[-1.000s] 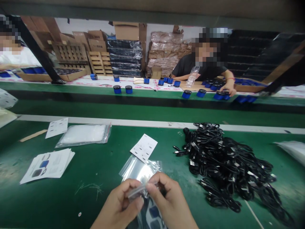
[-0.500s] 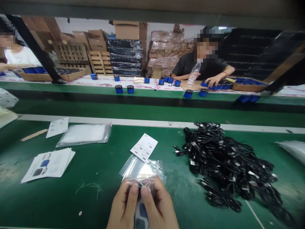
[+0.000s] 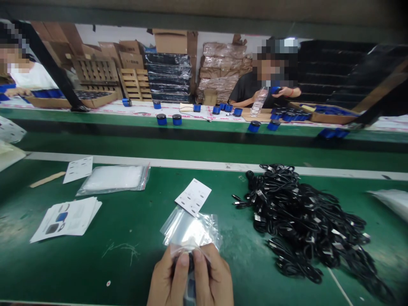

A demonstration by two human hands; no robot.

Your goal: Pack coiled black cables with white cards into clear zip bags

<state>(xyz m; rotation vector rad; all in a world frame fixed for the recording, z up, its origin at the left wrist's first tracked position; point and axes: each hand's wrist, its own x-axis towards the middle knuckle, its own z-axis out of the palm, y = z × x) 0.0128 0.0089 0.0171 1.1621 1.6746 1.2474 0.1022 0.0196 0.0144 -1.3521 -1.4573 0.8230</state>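
My left hand (image 3: pixel 167 276) and my right hand (image 3: pixel 215 276) are closed side by side around a small clear plastic bag (image 3: pixel 190 289) at the front edge of the view. Both thumbs press together near the bag's top. Something dark, partly hidden by my fingers, shows inside it, with a printed sheet lower down. Just beyond my fingertips, several flat clear bags (image 3: pixel 194 227) lie on the green table (image 3: pixel 134 272). A white printed card (image 3: pixel 194 196) rests partly over their far end.
Right of my hands spreads a heap of coiled black cables (image 3: pixel 302 216). At left are a stack of leaflets (image 3: pixel 65 219), a filled zip bag (image 3: pixel 111 178), another card (image 3: pixel 78 169) and a tan strip (image 3: pixel 47 179). Across, co-workers sit by blue cylinders (image 3: pixel 254 126).
My hands have drawn closer together, thumbs pressed nearer the bag's top, covering more of the dark contents. Across the table, a co-worker has lifted a blue cylinder.
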